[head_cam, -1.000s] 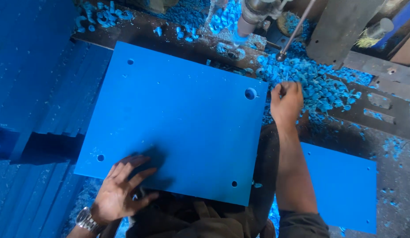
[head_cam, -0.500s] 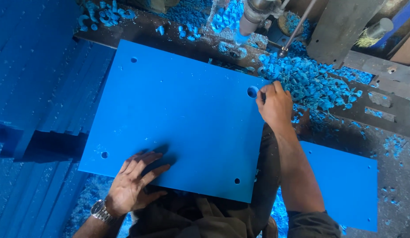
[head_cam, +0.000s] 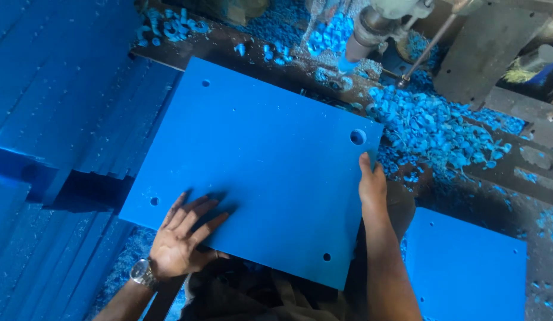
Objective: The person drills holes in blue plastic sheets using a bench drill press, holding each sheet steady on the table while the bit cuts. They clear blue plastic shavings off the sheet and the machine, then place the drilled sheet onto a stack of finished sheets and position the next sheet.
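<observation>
The left hand (head_cam: 178, 244) lies flat, fingers spread, palm down on the near left part of the blue panel (head_cam: 252, 160); its grip is released, pressing on the panel rather than clasping it. A wristwatch (head_cam: 141, 273) sits on that wrist. The right hand (head_cam: 371, 184) is at the panel's right edge, fingers pointing up along the edge just below the large hole (head_cam: 358, 137); whether its grip closes round the edge or only rests against it cannot be told from this view.

The panel is a big rectangular sheet, lying tilted across the dark surface (head_cam: 526, 107) with its far corner toward the drill. Small holes mark its corners: one at the far left (head_cam: 205, 82), one near the left hand (head_cam: 154, 201), one at the near right (head_cam: 326, 257). The large hole is at the far right corner.

The drill head (head_cam: 371, 27) hangs just beyond the panel's far edge, with a thin rod (head_cam: 428, 47) slanting down beside it. Blue shavings (head_cam: 437, 131) lie heaped right of the panel, touching its edge near the right hand, and more are scattered behind the drill. A second, smaller panel (head_cam: 467, 267) lies at the lower right, apart from the first. A stack of blue sheets (head_cam: 56, 89) fills the left side.
</observation>
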